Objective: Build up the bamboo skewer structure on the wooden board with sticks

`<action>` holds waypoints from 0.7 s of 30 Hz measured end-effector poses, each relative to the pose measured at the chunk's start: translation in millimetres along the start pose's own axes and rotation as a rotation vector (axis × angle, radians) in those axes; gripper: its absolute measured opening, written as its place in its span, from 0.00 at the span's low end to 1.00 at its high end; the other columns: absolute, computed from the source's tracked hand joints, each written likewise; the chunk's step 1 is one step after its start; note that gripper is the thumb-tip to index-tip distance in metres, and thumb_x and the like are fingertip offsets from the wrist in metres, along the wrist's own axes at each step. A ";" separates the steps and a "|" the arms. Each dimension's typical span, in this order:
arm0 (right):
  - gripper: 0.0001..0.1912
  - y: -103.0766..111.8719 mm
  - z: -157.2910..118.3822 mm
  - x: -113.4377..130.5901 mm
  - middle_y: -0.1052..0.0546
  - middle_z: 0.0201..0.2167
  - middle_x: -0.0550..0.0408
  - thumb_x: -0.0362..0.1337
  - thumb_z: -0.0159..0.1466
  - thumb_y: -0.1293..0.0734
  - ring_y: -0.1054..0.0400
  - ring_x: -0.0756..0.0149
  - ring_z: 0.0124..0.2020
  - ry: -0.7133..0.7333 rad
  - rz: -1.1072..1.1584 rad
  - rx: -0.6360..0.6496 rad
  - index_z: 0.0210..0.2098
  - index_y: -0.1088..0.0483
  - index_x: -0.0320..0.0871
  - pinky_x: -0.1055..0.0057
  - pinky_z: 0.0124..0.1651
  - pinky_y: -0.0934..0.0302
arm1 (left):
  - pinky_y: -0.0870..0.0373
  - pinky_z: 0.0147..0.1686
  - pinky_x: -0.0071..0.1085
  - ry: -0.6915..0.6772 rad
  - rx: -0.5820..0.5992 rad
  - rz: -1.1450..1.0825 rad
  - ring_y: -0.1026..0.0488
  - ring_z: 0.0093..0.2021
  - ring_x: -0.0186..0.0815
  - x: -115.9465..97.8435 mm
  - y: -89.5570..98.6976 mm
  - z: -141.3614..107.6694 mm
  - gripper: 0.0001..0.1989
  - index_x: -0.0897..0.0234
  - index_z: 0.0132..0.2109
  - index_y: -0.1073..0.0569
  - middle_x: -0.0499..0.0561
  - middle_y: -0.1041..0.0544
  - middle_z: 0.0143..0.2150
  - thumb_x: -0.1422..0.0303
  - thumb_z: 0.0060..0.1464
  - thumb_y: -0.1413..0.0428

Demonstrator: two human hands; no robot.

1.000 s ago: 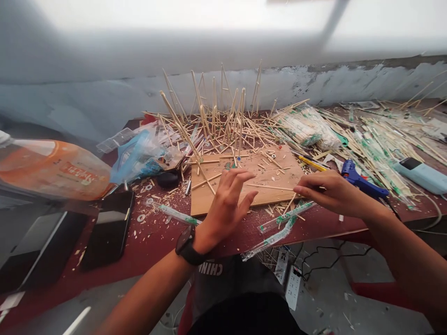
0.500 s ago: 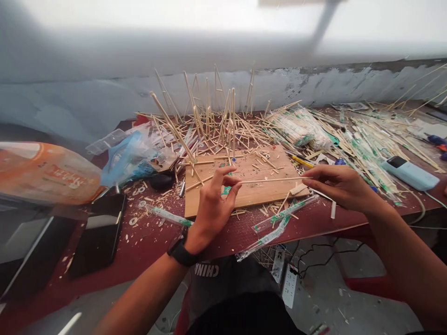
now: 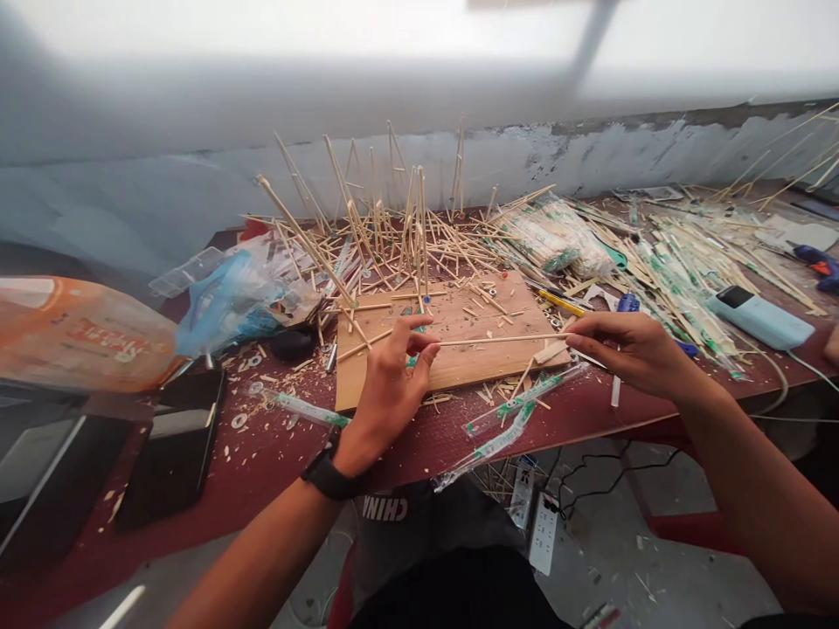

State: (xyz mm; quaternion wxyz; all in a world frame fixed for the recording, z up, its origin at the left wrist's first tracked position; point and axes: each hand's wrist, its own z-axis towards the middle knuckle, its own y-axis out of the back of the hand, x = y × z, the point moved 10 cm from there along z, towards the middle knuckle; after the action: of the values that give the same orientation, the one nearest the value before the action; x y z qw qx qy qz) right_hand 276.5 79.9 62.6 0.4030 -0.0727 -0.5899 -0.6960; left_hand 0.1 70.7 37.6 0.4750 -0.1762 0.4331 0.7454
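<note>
A thin round wooden stick [image 3: 498,340] is held level between my two hands, above a flat wooden board [image 3: 367,380]. My left hand [image 3: 398,376] pinches its left end between thumb and fingers. At the right end, my right hand [image 3: 622,349] grips it with the fingertips. Wood bits and stick pieces lie on the board. Just behind my hands, a frame of joined sticks [image 3: 420,227] stands upright. By my right hand lies a yellow cutter knife [image 3: 562,303], and a small white strip hangs below that hand.
Loose sticks [image 3: 452,245] heap up toward the wall. Wrapped chopsticks [image 3: 557,236] lie at the back right, near a light blue device [image 3: 760,316] with a cable. On the left are an orange package [image 3: 85,332], a blue plastic bag [image 3: 219,297] and a black phone [image 3: 174,450].
The view has shifted slightly, so most things sit a little further left. Both hands keep their hold on the stick, with little visible movement relative to the board.
</note>
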 end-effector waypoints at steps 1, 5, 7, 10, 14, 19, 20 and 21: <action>0.20 0.3 -0.1 1.5 0.22 0.26 0.53 0.54 0.71 0.33 0.33 0.68 0.25 0.018 0.001 -0.004 0.34 0.22 0.45 0.69 0.27 0.40 | 0.24 0.32 0.27 -0.007 0.010 0.011 0.18 0.34 0.32 -0.5 -1.0 -0.2 0.15 0.62 0.55 0.29 0.46 0.16 0.36 0.78 0.63 0.41; 0.17 3.2 -0.9 10.9 0.23 0.24 0.55 0.49 0.72 0.33 0.34 0.70 0.24 0.093 -0.001 -0.051 0.33 0.23 0.46 0.71 0.25 0.42 | 0.23 0.43 0.35 -0.135 0.003 0.126 0.17 0.38 0.35 -13.7 -1.8 -2.7 0.14 0.63 0.56 0.30 0.47 0.16 0.36 0.76 0.65 0.41; 0.13 1.9 -1.5 18.9 0.24 0.23 0.57 0.44 0.72 0.32 0.35 0.71 0.22 0.135 -0.008 -0.060 0.33 0.24 0.46 0.72 0.24 0.44 | 0.24 0.47 0.39 -0.229 0.008 0.175 0.17 0.39 0.37 -23.6 -4.7 -5.3 0.14 0.63 0.57 0.30 0.48 0.16 0.37 0.75 0.66 0.41; 0.08 -3.5 -3.0 33.3 0.22 0.24 0.59 0.38 0.71 0.31 0.34 0.72 0.22 0.204 -0.013 -0.057 0.35 0.24 0.47 0.73 0.25 0.41 | 0.23 0.44 0.37 -0.322 0.052 0.173 0.18 0.37 0.37 -33.5 -12.1 -9.1 0.12 0.63 0.57 0.30 0.49 0.16 0.38 0.73 0.68 0.41; 0.05 -7.0 -4.3 47.6 0.21 0.26 0.59 0.34 0.71 0.31 0.30 0.72 0.25 0.271 -0.006 -0.083 0.37 0.25 0.47 0.74 0.28 0.36 | 0.21 0.39 0.29 -0.356 0.110 0.067 0.17 0.38 0.33 -38.2 -18.0 -11.5 0.10 0.65 0.56 0.30 0.50 0.17 0.40 0.75 0.70 0.44; 0.06 -6.5 -2.2 59.1 0.22 0.25 0.62 0.32 0.72 0.32 0.31 0.74 0.24 0.350 -0.035 -0.088 0.37 0.26 0.47 0.76 0.29 0.38 | 0.22 0.37 0.25 -0.331 0.112 0.026 0.18 0.36 0.31 -35.3 -17.3 -9.9 0.11 0.67 0.57 0.30 0.50 0.18 0.40 0.77 0.70 0.45; 0.07 -5.9 -1.8 61.3 0.22 0.24 0.62 0.31 0.72 0.32 0.31 0.74 0.24 0.366 -0.040 -0.090 0.36 0.26 0.47 0.76 0.29 0.38 | 0.22 0.37 0.25 -0.329 0.113 0.029 0.18 0.36 0.31 -34.9 -17.3 -9.8 0.11 0.67 0.57 0.30 0.51 0.18 0.40 0.77 0.70 0.46; 0.07 -5.4 -1.4 63.1 0.23 0.24 0.62 0.31 0.71 0.32 0.31 0.74 0.24 0.377 -0.044 -0.091 0.36 0.27 0.47 0.77 0.29 0.38 | 0.21 0.37 0.25 -0.326 0.114 0.031 0.18 0.36 0.31 -34.6 -17.3 -9.8 0.11 0.67 0.57 0.30 0.51 0.18 0.41 0.77 0.70 0.46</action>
State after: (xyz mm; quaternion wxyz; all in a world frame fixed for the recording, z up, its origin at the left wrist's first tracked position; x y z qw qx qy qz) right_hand 231.5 48.6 94.5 0.4874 0.0536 -0.4735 -0.7317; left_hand 30.4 46.6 47.1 0.5365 -0.0190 0.3944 0.7458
